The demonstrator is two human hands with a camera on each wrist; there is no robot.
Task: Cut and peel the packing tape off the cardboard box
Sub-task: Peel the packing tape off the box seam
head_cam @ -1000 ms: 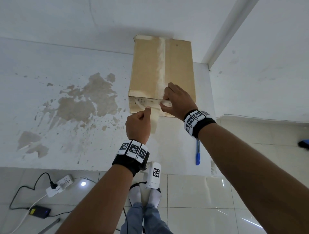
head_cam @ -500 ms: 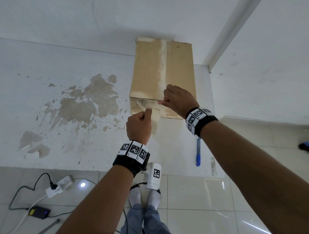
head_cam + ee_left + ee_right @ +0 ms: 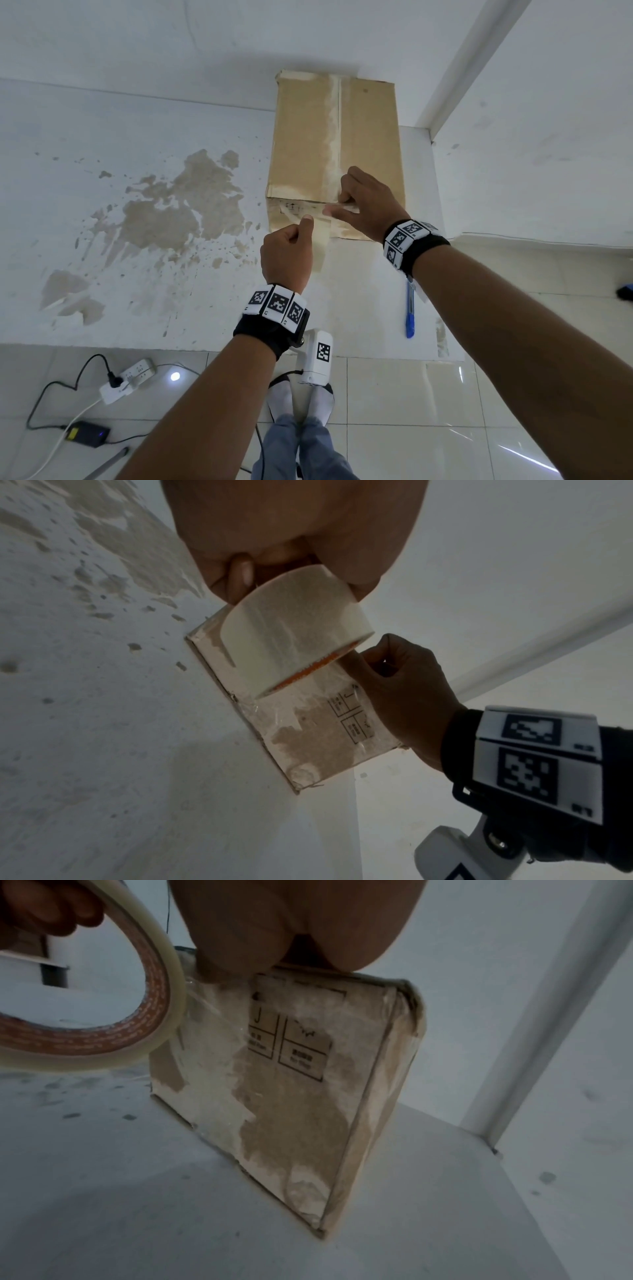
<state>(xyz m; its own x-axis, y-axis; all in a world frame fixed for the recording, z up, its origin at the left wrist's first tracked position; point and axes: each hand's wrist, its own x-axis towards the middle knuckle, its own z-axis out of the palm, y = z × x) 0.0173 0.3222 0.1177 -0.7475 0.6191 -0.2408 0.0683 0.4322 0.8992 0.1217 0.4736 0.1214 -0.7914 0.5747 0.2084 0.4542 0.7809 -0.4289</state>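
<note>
Black wristbands (image 3: 270,330), white coded tags, jeans (image 3: 298,448).

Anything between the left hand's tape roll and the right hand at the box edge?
A clear stretch of tape spans from the tape roll in the left hand to the right hand at the cardboard box; clearest in the head view.

Head view: from above, facing forward and down over both forearms onto the counter (image 3: 137,137) and floor, taking in the whole box (image 3: 335,144). Left wrist view: from below the left hand (image 3: 294,534), close, facing along it to the box's (image 3: 308,737) near end face. Right wrist view: under the right hand (image 3: 291,920), closer, facing the same end face of the box (image 3: 291,1096).
</note>
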